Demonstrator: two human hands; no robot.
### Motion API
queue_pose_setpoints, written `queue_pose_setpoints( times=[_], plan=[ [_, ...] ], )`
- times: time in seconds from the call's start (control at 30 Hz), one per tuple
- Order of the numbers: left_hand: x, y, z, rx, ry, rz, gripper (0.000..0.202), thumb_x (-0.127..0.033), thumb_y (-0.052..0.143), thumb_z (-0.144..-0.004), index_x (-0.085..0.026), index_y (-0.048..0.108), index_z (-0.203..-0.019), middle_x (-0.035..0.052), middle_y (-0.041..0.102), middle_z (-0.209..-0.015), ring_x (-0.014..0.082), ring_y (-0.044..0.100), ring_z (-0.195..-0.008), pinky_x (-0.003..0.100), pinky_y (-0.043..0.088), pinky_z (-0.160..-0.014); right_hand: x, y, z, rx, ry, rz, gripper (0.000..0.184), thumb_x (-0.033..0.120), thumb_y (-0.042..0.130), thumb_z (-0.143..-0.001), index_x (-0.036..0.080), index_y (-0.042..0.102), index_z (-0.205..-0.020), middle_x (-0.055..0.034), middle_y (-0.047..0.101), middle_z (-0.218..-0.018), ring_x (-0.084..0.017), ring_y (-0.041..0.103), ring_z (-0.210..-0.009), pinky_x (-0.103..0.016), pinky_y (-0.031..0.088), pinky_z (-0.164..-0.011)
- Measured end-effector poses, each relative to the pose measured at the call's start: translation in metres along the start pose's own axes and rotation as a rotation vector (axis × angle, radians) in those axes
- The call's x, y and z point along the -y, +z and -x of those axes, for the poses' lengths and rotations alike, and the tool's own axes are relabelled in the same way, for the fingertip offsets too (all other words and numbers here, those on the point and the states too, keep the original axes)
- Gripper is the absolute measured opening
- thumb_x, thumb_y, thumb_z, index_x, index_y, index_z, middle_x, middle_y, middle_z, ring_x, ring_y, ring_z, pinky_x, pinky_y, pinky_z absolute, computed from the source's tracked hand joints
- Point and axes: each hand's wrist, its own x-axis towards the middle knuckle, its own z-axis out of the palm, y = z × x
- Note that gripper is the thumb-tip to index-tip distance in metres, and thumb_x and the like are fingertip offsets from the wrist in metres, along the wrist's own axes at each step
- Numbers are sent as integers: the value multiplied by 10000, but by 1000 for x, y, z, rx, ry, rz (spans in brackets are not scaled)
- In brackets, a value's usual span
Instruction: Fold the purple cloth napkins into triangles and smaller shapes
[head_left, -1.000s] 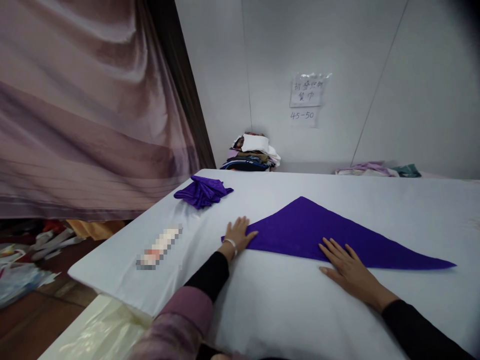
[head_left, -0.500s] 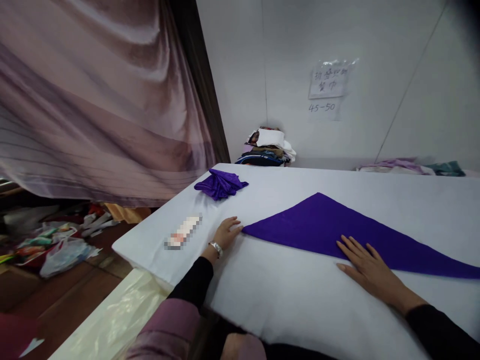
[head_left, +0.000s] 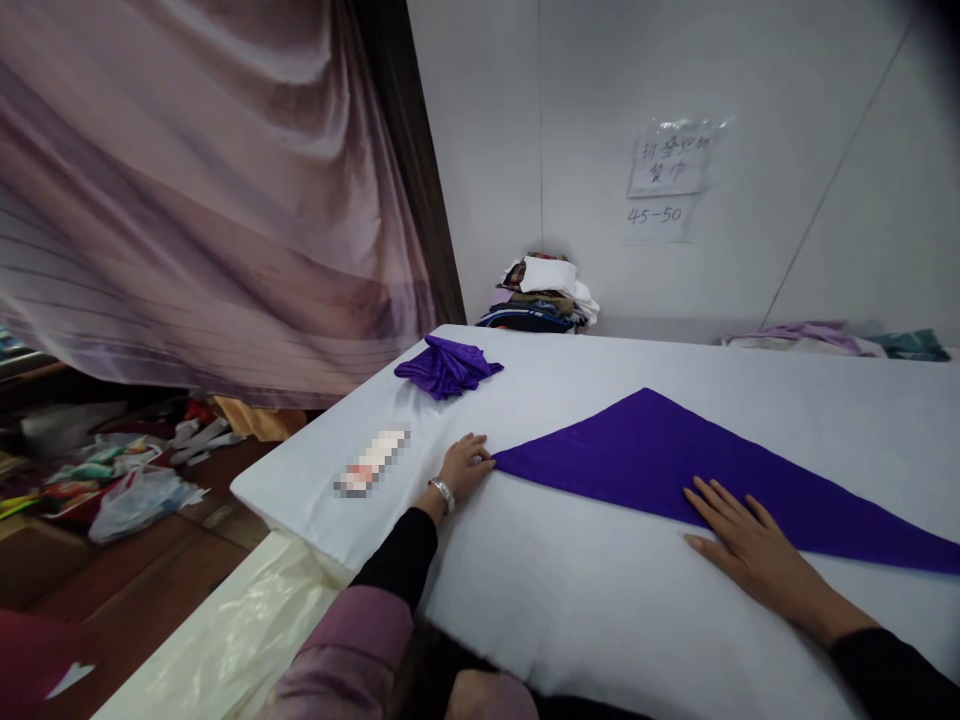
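Observation:
A purple cloth napkin [head_left: 600, 450], folded into a long flat triangle, lies on the white-covered table. Its peak points away from me and its right end runs to the edge of the view. At its left corner is my left hand [head_left: 463, 468], thumb and fingers closed together on the tip. My right hand [head_left: 750, 540] rests flat with fingers spread, fingertips on the napkin's near edge and the palm partly over the tablecloth. Farther back on the left sits a bunched-up purple cloth [head_left: 448, 368], apart from both hands.
A blurred-out narrow item [head_left: 373, 463] lies left of my left hand. Behind the white table [head_left: 570, 590] are a pile of folded cloths [head_left: 540, 295] and more fabric [head_left: 817, 338]. A pinkish curtain [head_left: 225, 200] hangs at left, above plastic bags [head_left: 142, 500]. Paper signs [head_left: 667, 165] hang on the wall.
My left fingers have drawn in and closed at the napkin's left corner. The right hand stays flat on the near edge. The whole view has shifted slightly.

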Motion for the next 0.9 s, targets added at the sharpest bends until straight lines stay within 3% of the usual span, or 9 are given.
queue_pose_setpoints(
  times=[0.2, 0.43, 0.9],
  plan=[
    [13, -4, -3, 22, 91, 26, 150, -265, 594, -715, -215, 637, -849, 69, 516, -1307, 216, 363, -1284, 402, 291, -1063, 4, -4, -2, 0, 16, -31, 685, 645, 307, -846, 276, 242, -1420, -21, 234, -1469, -277, 159, -1349, -522, 146, -1085],
    [24, -2, -13, -9, 161, 74, 148, -298, 525, -747, -187, 623, -743, 99, 556, -1247, 235, 419, -1241, 390, 346, -1033, 7, -12, -2, 26, 9, -68, 665, 617, 289, -868, 265, 213, -1427, -25, 194, -1481, -265, 127, -1357, -528, 134, -1084],
    [18, -4, -9, -53, 171, 87, 190, -324, 485, -757, -195, 606, -685, 90, 586, -1180, 229, 451, -1207, 387, 367, -1018, 9, -16, -2, 53, 18, -62, 642, 615, 290, -871, 318, 174, -1429, -7, 171, -1488, -252, 116, -1360, -517, 114, -1089]
  ],
)
